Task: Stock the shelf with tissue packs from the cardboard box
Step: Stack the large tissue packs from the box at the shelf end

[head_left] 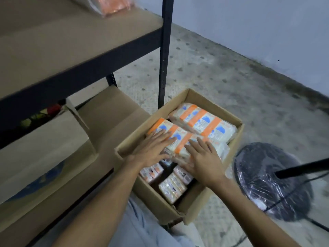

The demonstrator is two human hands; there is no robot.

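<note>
Two hands are down in the cardboard box (160,202) at your knees. Your left hand (153,148) and right hand (202,158) both lie flat, fingers straight, on top of the nearest big tissue pack (178,134), and your right thumb runs along its near edge. Neither hand has curled round it, so I judge you are at the start of a pick and not yet lifting.

Below your wrists, in the near end of the box, several smaller packs (171,188) sit lower down. Just beyond the pack you touch, a second pack (204,122) in the same orange-and-blue wrap lies against the far wall. The box looks mostly full.

To your left, the shelf (71,41) shows a wide bare board at its upper level. One blurred orange bundle (114,4) sits at its far end; you cannot be sure it is tissue. The lower level holds other cartons (44,148). A wrapped fan base (267,179) stands on the floor (213,77) right of the box. Most of the stocking seems left to do.
</note>
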